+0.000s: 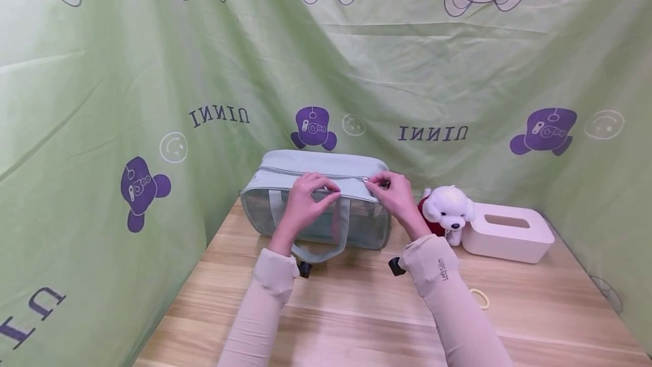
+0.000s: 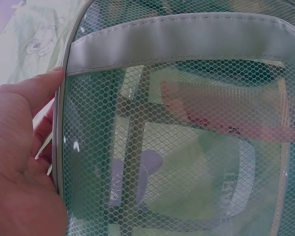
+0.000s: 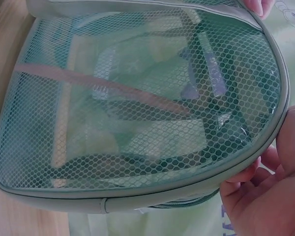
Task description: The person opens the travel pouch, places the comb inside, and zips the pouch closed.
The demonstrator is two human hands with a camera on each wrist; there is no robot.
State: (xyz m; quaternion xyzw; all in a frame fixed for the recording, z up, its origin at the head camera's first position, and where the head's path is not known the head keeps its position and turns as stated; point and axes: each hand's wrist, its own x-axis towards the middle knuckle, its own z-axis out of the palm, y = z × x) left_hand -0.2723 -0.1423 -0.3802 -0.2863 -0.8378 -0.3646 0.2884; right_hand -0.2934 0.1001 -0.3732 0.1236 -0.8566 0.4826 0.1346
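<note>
A pale green bag [image 1: 318, 158] with mesh-patterned see-through sides stands upright on the wooden table. Along its top runs a zipper [image 1: 282, 171]. The left hand [image 1: 304, 200] pinches the bag's front top edge near the middle, beside a hanging strap handle [image 1: 321, 256]. In the left wrist view, its thumb lies on the near side of the bag's piping [image 2: 59, 142], other fingers behind. At the zipper's right end, the right hand [image 1: 397, 194] pinches the small zipper pull [image 1: 365, 180]. Its curled fingers [image 3: 243, 179] show beyond the bag's rim in the right wrist view.
Right of the bag sits a white plush dog [image 1: 450, 208] in red, against a white tissue box [image 1: 509, 245] with a slot on top. A yellow ring [image 1: 480, 298] lies nearer, by the right forearm. A green printed curtain [image 1: 367, 72] hangs behind and along both sides.
</note>
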